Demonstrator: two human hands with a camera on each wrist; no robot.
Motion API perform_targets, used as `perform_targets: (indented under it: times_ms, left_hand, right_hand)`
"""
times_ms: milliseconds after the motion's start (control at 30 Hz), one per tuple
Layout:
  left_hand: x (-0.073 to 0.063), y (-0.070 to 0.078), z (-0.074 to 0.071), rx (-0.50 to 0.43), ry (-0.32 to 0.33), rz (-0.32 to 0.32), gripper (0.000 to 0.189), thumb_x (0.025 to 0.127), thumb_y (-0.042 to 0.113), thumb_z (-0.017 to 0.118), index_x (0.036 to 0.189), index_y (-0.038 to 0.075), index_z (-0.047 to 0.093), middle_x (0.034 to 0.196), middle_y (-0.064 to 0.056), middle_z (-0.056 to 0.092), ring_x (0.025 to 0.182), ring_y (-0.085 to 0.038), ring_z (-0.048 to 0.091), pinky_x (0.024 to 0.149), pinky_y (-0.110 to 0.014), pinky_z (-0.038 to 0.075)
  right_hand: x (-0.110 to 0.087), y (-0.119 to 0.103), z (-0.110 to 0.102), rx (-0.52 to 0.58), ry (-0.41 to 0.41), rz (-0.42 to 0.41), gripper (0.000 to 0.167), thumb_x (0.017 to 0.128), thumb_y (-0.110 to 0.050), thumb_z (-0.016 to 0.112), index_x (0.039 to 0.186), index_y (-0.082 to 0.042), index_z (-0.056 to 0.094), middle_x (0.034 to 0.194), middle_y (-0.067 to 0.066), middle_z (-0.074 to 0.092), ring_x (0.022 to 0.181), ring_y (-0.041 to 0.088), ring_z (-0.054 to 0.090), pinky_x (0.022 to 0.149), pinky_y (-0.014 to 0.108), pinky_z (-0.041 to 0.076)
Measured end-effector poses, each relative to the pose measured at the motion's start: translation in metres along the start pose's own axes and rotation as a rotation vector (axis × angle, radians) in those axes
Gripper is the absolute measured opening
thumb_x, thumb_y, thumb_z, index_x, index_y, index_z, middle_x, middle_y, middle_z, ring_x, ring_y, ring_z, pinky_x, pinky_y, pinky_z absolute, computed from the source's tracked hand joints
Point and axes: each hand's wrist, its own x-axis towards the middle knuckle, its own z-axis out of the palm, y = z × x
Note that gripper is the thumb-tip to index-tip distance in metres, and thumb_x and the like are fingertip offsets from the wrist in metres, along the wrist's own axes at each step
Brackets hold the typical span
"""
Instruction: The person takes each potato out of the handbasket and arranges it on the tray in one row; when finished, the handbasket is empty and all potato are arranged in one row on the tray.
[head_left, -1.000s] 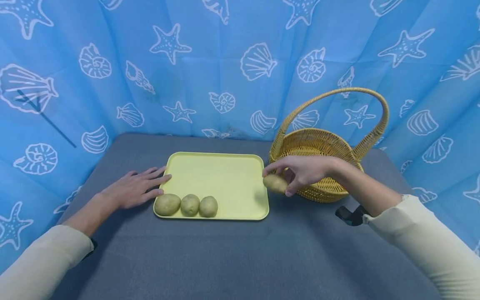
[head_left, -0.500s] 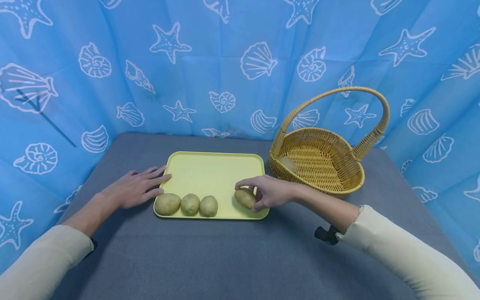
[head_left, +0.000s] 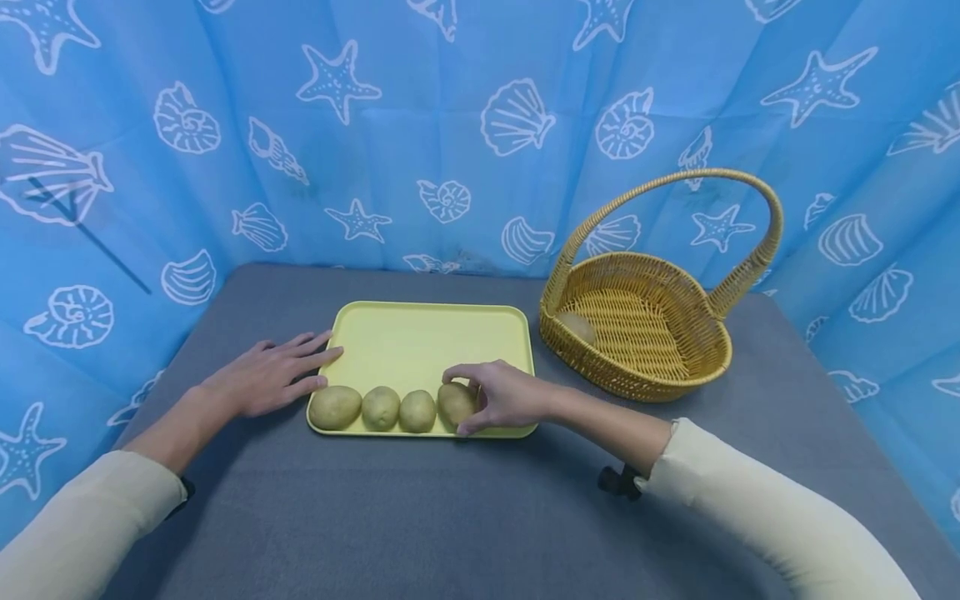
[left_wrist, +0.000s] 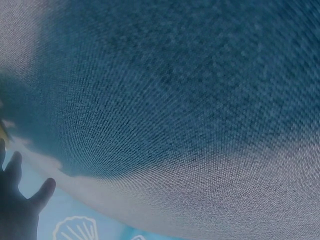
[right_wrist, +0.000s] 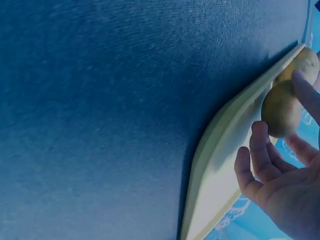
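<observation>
My right hand [head_left: 510, 395] holds a potato [head_left: 456, 403] between thumb and fingers at the right end of a row in the yellow tray [head_left: 431, 333]. In the right wrist view the same potato [right_wrist: 281, 109] shows between the thumb and fingertips, over the tray's edge. Three more potatoes lie along the tray's near edge: an oblong one [head_left: 335, 407] in the left corner, a rounder one [head_left: 381, 408] beside it, and another [head_left: 417, 411] right by the held one. My left hand [head_left: 273, 373] has its fingers spread, fingertips at the tray's left rim.
A wicker basket [head_left: 637, 385] with a tall arched handle stands right of the tray. One potato [head_left: 577, 327] lies inside it at the left. Grey cloth [head_left: 420, 517] covers the table, and a blue shell-patterned curtain [head_left: 442, 100] hangs behind.
My right hand has carried the potato left from beside the basket, over the tray's right edge, to the end of the row. The left hand has stayed in place.
</observation>
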Motion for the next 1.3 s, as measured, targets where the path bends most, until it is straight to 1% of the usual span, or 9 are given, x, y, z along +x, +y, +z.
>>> perform_targets:
  times_ms: [67,167,433,600,733,833,933,1067,1300]
  left_hand:
    - [0.0,0.0,0.0,-0.004,-0.002,-0.004,0.059,0.106,0.05,0.04,0.157,0.021,0.035,0.163,-0.012,0.026,0.146,-0.04,0.027,0.104,-0.072,0.027]
    - [0.0,0.001,0.0,-0.007,-0.006,-0.005,0.059,0.106,0.05,0.039,0.157,0.021,0.035,0.163,-0.012,0.025,0.146,-0.04,0.027,0.104,-0.072,0.027]
    - [-0.001,0.002,-0.001,-0.013,-0.004,-0.007,0.059,0.106,0.05,0.04,0.157,0.021,0.035,0.163,-0.012,0.025,0.146,-0.041,0.026,0.104,-0.073,0.026]
    - [-0.002,0.002,-0.001,-0.016,-0.011,-0.009,0.058,0.106,0.049,0.041,0.156,0.02,0.036,0.163,-0.013,0.025,0.146,-0.041,0.027,0.104,-0.073,0.027]
    - [-0.001,0.002,0.0,-0.013,-0.009,-0.012,0.059,0.106,0.05,0.04,0.157,0.021,0.036,0.163,-0.013,0.025,0.146,-0.041,0.027,0.104,-0.073,0.026]
    - [0.0,0.001,0.0,-0.012,-0.008,-0.011,0.059,0.105,0.051,0.039,0.156,0.021,0.036,0.163,-0.013,0.026,0.146,-0.041,0.026,0.104,-0.073,0.026]
    - [0.001,0.0,0.0,-0.014,-0.007,-0.01,0.059,0.105,0.052,0.039,0.156,0.022,0.036,0.163,-0.012,0.026,0.147,-0.041,0.026,0.104,-0.073,0.025]
    - [0.001,0.001,-0.001,-0.016,-0.006,-0.007,0.059,0.106,0.051,0.039,0.156,0.021,0.037,0.163,-0.013,0.026,0.147,-0.041,0.025,0.104,-0.074,0.024]
    - [0.0,0.004,-0.004,-0.021,-0.008,-0.001,0.058,0.106,0.049,0.04,0.156,0.02,0.037,0.162,-0.014,0.026,0.147,-0.041,0.025,0.104,-0.074,0.024]
  right_hand:
    - [0.002,-0.001,-0.001,-0.007,-0.027,-0.008,0.069,0.08,-0.023,0.086,0.137,-0.001,0.054,0.089,0.001,0.069,0.073,0.011,0.064,0.07,0.024,0.051]
    - [0.003,0.001,-0.002,-0.006,-0.061,-0.015,0.067,0.083,-0.023,0.084,0.139,-0.001,0.054,0.092,0.002,0.07,0.075,0.01,0.065,0.072,0.023,0.051]
    - [0.002,0.003,-0.002,0.015,-0.064,-0.025,0.064,0.086,-0.019,0.081,0.139,0.0,0.052,0.094,0.004,0.07,0.075,0.009,0.066,0.071,0.023,0.052]
    - [-0.001,-0.004,-0.008,-0.02,-0.099,0.021,0.065,0.088,-0.023,0.079,0.142,-0.003,0.05,0.103,0.007,0.069,0.073,0.008,0.066,0.07,0.024,0.052]
    - [-0.009,-0.006,-0.028,-0.031,-0.117,0.043,0.063,0.09,-0.025,0.077,0.143,-0.005,0.05,0.113,0.014,0.067,0.08,0.013,0.068,0.073,0.028,0.053]
    - [-0.019,-0.006,-0.049,-0.049,-0.092,0.043,0.059,0.091,-0.024,0.076,0.142,-0.006,0.052,0.115,0.018,0.066,0.087,0.017,0.068,0.076,0.03,0.054]
    - [-0.032,-0.003,-0.071,-0.07,-0.051,0.071,0.057,0.09,-0.024,0.076,0.14,-0.007,0.055,0.113,0.014,0.067,0.088,0.017,0.068,0.076,0.031,0.054]
    - [-0.051,0.002,-0.097,-0.066,-0.031,0.142,0.055,0.089,-0.023,0.077,0.138,-0.008,0.057,0.108,0.006,0.068,0.091,0.018,0.067,0.079,0.035,0.054]
    - [-0.078,0.015,-0.134,-0.091,-0.033,0.211,0.053,0.091,-0.024,0.075,0.138,-0.005,0.058,0.118,0.01,0.068,0.104,0.021,0.067,0.091,0.041,0.053]
